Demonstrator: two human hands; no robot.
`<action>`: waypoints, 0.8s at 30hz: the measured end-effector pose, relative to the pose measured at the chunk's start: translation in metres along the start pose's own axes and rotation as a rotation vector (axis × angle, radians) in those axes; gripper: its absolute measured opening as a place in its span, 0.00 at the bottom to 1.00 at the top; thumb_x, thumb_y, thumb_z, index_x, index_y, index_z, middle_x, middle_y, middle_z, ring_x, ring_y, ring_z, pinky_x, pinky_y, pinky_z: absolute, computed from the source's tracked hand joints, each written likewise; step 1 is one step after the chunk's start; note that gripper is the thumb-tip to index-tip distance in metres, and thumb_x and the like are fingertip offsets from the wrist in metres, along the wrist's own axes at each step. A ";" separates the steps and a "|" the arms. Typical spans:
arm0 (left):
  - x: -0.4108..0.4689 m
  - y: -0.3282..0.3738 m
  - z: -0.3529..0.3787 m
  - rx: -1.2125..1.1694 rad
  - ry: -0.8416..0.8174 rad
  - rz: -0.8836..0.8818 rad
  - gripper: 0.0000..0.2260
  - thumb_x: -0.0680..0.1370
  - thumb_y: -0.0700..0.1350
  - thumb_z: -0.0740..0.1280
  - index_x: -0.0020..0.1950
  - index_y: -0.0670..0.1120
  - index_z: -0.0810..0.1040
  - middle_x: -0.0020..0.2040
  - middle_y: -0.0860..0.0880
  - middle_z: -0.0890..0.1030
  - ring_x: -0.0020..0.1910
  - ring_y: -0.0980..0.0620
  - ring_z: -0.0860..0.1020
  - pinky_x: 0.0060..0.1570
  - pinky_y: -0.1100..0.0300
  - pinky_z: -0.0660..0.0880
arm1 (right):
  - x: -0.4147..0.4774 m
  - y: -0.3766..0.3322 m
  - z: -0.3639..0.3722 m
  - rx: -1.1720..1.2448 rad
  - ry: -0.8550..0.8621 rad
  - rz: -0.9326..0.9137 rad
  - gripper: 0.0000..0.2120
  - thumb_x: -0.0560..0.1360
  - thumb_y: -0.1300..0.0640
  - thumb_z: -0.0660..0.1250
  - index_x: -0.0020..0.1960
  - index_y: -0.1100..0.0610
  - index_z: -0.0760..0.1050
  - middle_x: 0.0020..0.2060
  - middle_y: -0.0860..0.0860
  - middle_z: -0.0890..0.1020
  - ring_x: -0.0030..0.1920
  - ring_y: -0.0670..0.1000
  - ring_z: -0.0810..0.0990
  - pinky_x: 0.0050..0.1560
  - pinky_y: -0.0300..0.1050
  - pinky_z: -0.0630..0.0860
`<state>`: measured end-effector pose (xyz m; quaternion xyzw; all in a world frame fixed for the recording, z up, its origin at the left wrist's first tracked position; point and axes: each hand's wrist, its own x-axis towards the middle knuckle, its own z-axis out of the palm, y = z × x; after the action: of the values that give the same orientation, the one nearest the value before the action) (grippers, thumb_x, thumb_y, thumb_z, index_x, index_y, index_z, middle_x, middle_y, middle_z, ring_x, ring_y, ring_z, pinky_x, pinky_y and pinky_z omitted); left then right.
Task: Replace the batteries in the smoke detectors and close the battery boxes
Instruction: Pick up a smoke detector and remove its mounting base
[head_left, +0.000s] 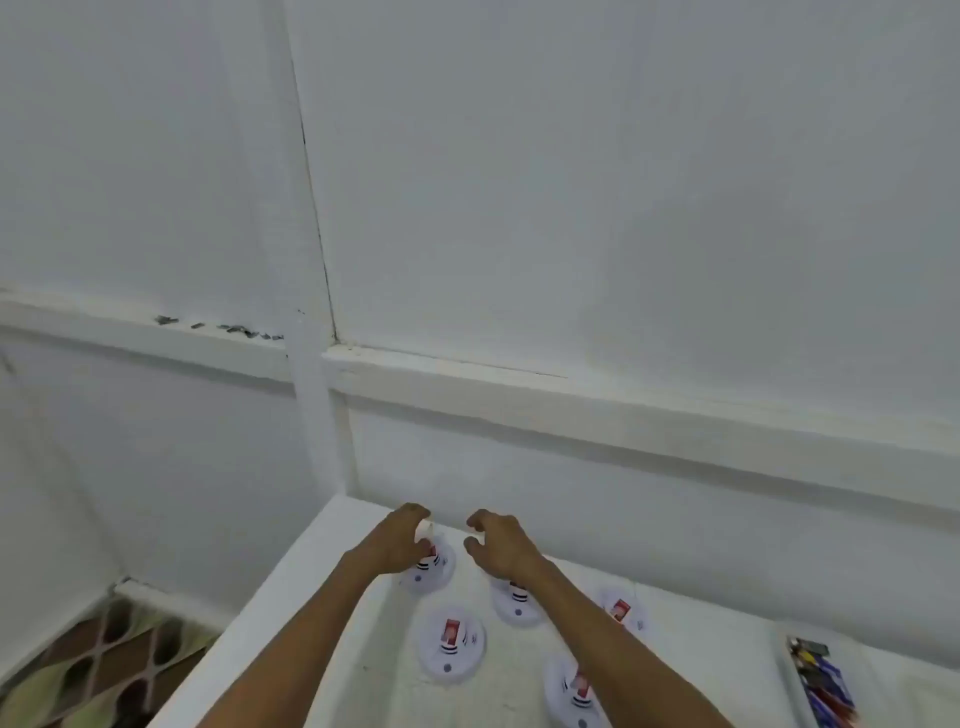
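smoke detectors white, red batteries | table white | floor brown-green lattice pattern

Rear blocked by wall — gaps btw detectors, tray at right.

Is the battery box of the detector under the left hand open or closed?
Open: the left hand holds the white lid raised above the detector, and a red battery shows beneath.

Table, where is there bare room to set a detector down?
Bare room lies between the rightmost detector and the battery tray. The table's middle is crowded with detectors beneath the left hand and right hand.
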<state>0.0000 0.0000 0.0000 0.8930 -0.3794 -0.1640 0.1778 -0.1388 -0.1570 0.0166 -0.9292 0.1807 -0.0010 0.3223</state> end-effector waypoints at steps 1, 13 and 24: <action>-0.001 -0.004 0.002 0.018 -0.001 -0.021 0.26 0.83 0.48 0.66 0.80 0.42 0.65 0.81 0.43 0.63 0.79 0.45 0.65 0.75 0.56 0.62 | 0.001 0.001 0.003 -0.009 -0.018 0.018 0.23 0.81 0.52 0.61 0.73 0.58 0.67 0.69 0.57 0.73 0.68 0.56 0.71 0.66 0.46 0.70; 0.005 -0.038 0.053 -0.078 -0.099 -0.146 0.26 0.81 0.49 0.70 0.76 0.43 0.68 0.74 0.44 0.70 0.74 0.45 0.69 0.72 0.57 0.64 | 0.025 0.005 0.058 -0.024 -0.108 0.086 0.30 0.80 0.53 0.61 0.78 0.59 0.57 0.71 0.59 0.71 0.72 0.59 0.66 0.69 0.49 0.66; 0.014 -0.043 0.071 -0.077 -0.061 -0.172 0.30 0.76 0.49 0.76 0.75 0.44 0.71 0.71 0.45 0.78 0.69 0.45 0.77 0.72 0.55 0.69 | 0.042 0.009 0.093 -0.006 -0.075 0.114 0.25 0.74 0.54 0.67 0.69 0.58 0.67 0.60 0.57 0.80 0.59 0.58 0.78 0.57 0.47 0.75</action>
<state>0.0055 0.0042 -0.0837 0.9094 -0.3001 -0.2201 0.1859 -0.0913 -0.1224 -0.0673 -0.9177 0.2213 0.0527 0.3258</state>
